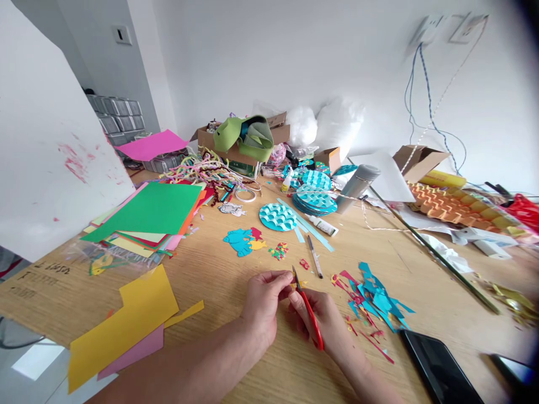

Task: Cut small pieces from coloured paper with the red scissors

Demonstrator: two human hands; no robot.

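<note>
My right hand (pixel 316 314) is closed round a pair of red-handled scissors (pixel 312 318), with the dark blades pointing up and away from me. Beside it, my left hand (pixel 266 300) pinches a small piece of yellow paper (pixel 293 276) close to the blades; most of the piece is hidden by fingers. Beyond the hands lie a blue paper fish (pixel 239 242), a yellow fish cutout (pixel 257 245) and a red one (pixel 255 232). Tiny coloured paper bits (pixel 278 251) form a small heap nearby. A pen (pixel 314 257) lies just past the scissors.
Blue and red paper scraps (pixel 379 297) and a black phone (pixel 438 365) are at right. Yellow paper (pixel 126 325) and a stack of coloured sheets (pixel 151 207) lie left. Behind are wavy blue discs (pixel 278 217), a glue bottle (pixel 322 225), a grey cylinder (pixel 357 188) and a green stick (pixel 438 255).
</note>
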